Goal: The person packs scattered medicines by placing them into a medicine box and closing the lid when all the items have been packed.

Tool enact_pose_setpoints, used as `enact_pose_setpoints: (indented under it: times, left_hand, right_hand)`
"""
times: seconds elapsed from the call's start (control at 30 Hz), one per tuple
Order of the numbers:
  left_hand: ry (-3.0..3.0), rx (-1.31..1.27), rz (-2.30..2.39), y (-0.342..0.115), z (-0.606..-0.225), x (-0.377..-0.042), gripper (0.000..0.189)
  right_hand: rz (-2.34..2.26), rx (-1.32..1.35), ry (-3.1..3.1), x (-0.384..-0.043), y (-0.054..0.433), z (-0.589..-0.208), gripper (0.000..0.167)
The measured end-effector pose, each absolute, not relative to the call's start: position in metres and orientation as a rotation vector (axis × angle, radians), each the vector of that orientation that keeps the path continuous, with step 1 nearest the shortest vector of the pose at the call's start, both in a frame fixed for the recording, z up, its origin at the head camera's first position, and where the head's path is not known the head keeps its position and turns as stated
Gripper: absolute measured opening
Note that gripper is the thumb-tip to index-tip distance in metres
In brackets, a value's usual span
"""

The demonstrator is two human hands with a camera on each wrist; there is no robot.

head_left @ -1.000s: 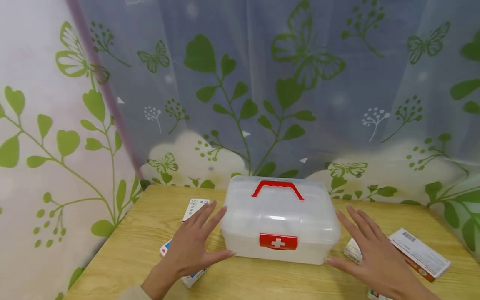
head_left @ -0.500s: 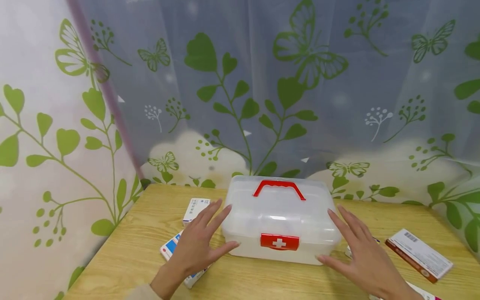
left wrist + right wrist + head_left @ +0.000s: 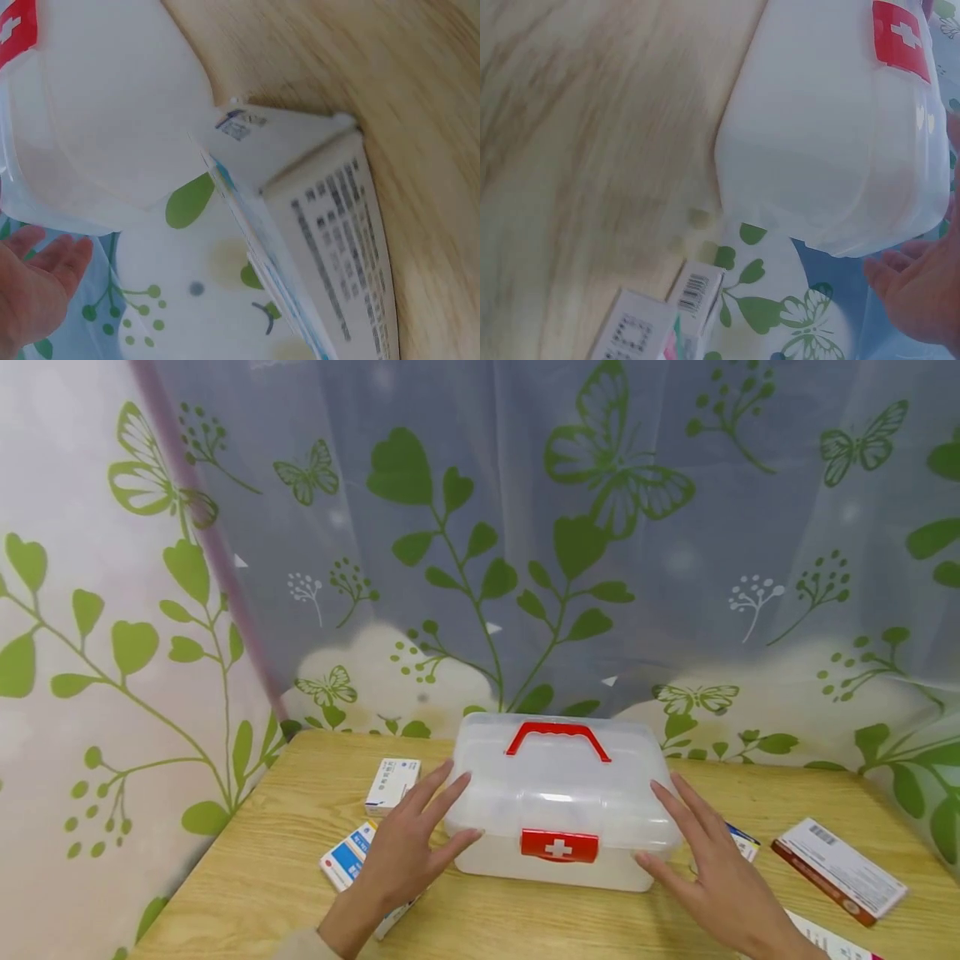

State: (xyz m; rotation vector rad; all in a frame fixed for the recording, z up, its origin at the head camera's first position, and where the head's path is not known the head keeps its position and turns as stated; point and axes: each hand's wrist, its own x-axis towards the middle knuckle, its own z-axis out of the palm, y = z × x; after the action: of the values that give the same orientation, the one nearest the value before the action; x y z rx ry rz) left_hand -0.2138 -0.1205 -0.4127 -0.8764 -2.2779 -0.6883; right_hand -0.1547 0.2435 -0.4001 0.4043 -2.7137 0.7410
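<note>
A translucent white first-aid box [image 3: 495, 781] stands closed on the table, with a red carrying handle [image 3: 558, 727] and a red latch [image 3: 559, 846] bearing a white cross. At its left end is my left hand [image 3: 405, 852], fingers extended and spread, fingertips overlapping the lid's edge in the head view. My right hand [image 3: 716, 877] mirrors it at the right end, thumb near the lower front corner. Both wrist views show the box end with the left hand [image 3: 34, 292] and right hand [image 3: 926, 292] beside the lid, fingers slightly bent.
On the wooden table [image 3: 540, 927], a white medicine carton [image 3: 392, 783] and a blue-and-white carton [image 3: 347, 857] lie left of the box. To the right are a brown-sided carton [image 3: 843, 868], a carton [image 3: 742, 842] partly behind my hand, and another [image 3: 828, 937]. A patterned curtain [image 3: 480, 568] hangs behind.
Both hands have shifted slightly inward, the left one to the right and the right one to the left, closer around the first-aid box. The box stays in place.
</note>
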Motion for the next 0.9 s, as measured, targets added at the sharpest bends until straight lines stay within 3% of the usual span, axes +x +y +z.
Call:
enact_pose_setpoints:
  times: [0.27,0.9]
  left_hand:
    - [-2.274,-0.809,-0.899,-0.116,-0.4161,-0.2154,0.056]
    - [-2.252,-0.789,-0.986,-0.1126,-0.4158,-0.2143,0.056]
  right_hand:
    - [0.987,0.327,-2.7,-0.1606,0.2423,-0.4008,0.06]
    - [1.079,0.21,-2.637,-0.1609,0.2439,-0.4037,0.067]
